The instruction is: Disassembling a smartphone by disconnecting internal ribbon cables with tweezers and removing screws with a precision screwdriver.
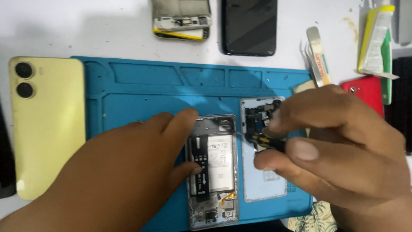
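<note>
Far left we note a glossy pale-yellow back cover [47, 124] beside the blue ribbed work mat [146, 92]. Our left hand [124, 172] lies flat, fingers spread, pressing the opened phone [213, 172], its battery exposed, mid-mat. Right of it, our right hand [334, 141] pinches a black-yellow screwdriver [268, 140] over a light-blue inner cover [264, 182].

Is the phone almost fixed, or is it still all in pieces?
Still in pieces. Done: the yellow back cover lies off to the side. In hand: the left hand steadies the open phone while the right hand works a screwdriver at its top. Left: its insides are still uncovered.
</note>
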